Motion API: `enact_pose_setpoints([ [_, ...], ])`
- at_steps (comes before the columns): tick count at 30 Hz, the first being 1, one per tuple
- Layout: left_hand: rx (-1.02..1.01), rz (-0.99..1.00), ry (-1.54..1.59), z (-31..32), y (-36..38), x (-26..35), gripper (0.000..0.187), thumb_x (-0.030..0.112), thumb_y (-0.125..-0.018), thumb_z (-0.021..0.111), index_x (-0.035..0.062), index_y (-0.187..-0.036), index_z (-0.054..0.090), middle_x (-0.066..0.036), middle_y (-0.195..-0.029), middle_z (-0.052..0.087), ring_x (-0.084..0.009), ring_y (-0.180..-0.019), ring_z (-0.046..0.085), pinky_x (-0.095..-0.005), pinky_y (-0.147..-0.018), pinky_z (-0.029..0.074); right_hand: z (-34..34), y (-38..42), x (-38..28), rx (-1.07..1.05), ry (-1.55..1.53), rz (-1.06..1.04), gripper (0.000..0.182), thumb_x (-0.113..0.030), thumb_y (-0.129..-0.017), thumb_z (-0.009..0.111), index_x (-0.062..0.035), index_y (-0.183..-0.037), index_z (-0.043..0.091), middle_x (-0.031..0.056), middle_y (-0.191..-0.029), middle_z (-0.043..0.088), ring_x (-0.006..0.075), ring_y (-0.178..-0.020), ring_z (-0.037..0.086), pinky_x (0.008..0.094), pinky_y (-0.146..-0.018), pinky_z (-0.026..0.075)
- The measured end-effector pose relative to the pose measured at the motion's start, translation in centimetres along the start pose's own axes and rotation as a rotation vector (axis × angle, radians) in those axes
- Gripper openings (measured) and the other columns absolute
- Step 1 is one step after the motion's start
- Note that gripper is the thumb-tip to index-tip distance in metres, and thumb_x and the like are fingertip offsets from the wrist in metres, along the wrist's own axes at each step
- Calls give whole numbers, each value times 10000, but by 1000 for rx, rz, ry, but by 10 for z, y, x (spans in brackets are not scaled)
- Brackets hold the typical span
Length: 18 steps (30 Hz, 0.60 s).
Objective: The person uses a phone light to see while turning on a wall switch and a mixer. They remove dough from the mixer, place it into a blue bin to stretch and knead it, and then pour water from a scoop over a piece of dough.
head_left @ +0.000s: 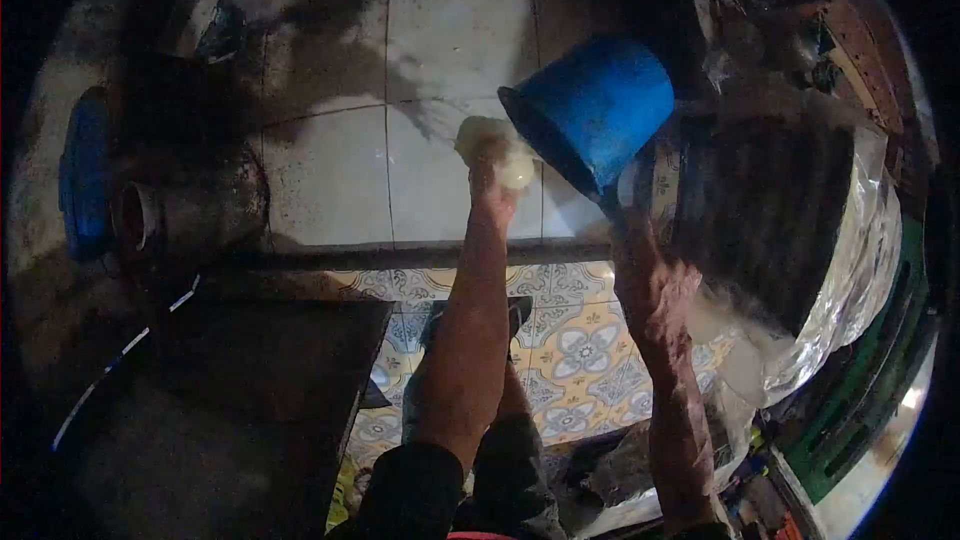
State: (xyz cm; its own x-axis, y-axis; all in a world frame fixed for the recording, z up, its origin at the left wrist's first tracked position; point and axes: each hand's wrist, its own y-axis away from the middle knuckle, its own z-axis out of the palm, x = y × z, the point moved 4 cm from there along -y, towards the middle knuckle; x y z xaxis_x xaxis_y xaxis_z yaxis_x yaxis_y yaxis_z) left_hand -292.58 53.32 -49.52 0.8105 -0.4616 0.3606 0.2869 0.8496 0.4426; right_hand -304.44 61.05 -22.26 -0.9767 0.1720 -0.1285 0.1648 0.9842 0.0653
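My right hand (658, 275) is closed round the handle of a blue plastic dipper (600, 105). The dipper is tilted, its mouth facing left and down toward my left hand (492, 180). That hand is stretched out over the white tiles (330, 180), its fingers blurred and partly hidden. A pale, rounded thing (518, 172) shows at its right side, and a dull yellowish patch lies just beyond the fingers. I cannot make out what the pale thing is.
A dark ribbed object (760, 220) with clear plastic wrapping (850, 280) stands on the right. Blue plastic (88, 175) and a round-mouthed container (135, 215) are at far left. A dark surface (230, 400) fills the lower left. Patterned floor tiles (585, 350) lie below.
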Motion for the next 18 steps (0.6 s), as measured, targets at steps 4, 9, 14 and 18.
enact_pose_setpoints([
  [4, 230, -86, -119, 2, -6, 3, 513, 445, -874, 599, 115, -1250, 490, -60, -1121, 577, -207, -985, 588, -375, -801, 517, 9, -1, 2, 22, -31, -73, 234, -94, -840, 609, -98, -1069, 567, 97, -789, 647, 259, -577, 613, 386, -498, 467],
  [9, 274, -104, -182, 2, -13, 13, 571, 445, -887, 588, 102, -1318, 437, -65, -1199, 554, -210, -1037, 566, -359, -866, 490, 0, -4, -4, 32, -86, -124, 390, -44, -786, 611, -107, -1167, 560, 87, -959, 669, 240, -697, 638, 352, -580, 496],
  [14, 133, -60, -307, -4, -14, 18, 513, 348, -908, 584, 98, -1332, 439, -63, -1232, 543, -207, -1077, 547, -341, -934, 448, 28, 15, 18, 85, -152, -68, 434, -19, -792, 608, -112, -1214, 562, 111, -1035, 663, 258, -802, 639, 365, -692, 499],
  [18, 154, -99, -446, 5, -9, 31, 414, 339, -870, 619, 71, -1181, 556, -69, -1136, 597, -192, -1048, 579, -356, -900, 480, 89, 39, 62, 95, -507, 295, 261, -134, -879, 597, -71, -1132, 605, 82, -926, 667, 211, -742, 636, 340, -635, 495],
])
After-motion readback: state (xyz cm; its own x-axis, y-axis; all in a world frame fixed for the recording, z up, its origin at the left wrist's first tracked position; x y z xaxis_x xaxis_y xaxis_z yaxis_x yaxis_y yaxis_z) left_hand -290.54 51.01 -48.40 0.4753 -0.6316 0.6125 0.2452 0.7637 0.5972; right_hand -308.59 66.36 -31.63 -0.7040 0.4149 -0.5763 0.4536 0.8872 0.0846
